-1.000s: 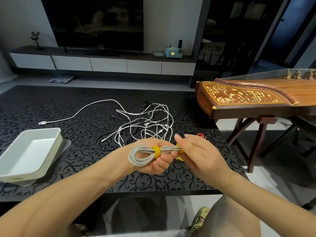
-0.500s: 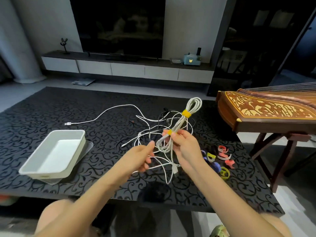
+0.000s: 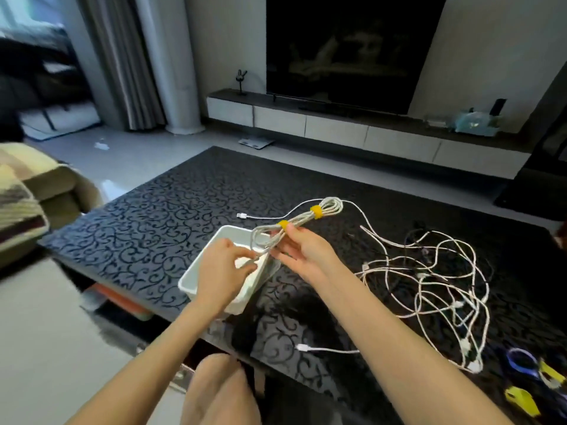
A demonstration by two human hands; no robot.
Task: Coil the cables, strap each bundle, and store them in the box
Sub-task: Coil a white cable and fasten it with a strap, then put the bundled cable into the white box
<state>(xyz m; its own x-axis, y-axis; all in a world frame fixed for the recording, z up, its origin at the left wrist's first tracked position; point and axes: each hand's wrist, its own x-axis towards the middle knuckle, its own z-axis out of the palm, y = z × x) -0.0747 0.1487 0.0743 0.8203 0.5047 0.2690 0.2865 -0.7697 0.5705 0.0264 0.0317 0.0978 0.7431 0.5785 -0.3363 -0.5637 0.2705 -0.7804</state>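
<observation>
A coiled white cable bundle (image 3: 302, 218) bound with two yellow straps hangs over the far end of the white box (image 3: 196, 273). My right hand (image 3: 302, 250) pinches the bundle near its lower yellow strap. My left hand (image 3: 222, 266) is over the box, fingers curled at the bundle's lower end; I cannot tell whether it holds the cable. A tangle of loose white and dark cables (image 3: 441, 280) lies on the black patterned table (image 3: 159, 216) to the right. One white cable end (image 3: 325, 349) lies near the front edge.
Loose straps in blue and yellow (image 3: 534, 378) lie at the table's front right corner. A sofa arm (image 3: 46, 185) stands to the left, a TV unit (image 3: 337, 124) beyond the table. My knee (image 3: 221, 391) is below the table's front edge.
The view has swung left. My right hand carried the strapped bundle from above the tangle to over the white box, and my left hand moved onto the box.
</observation>
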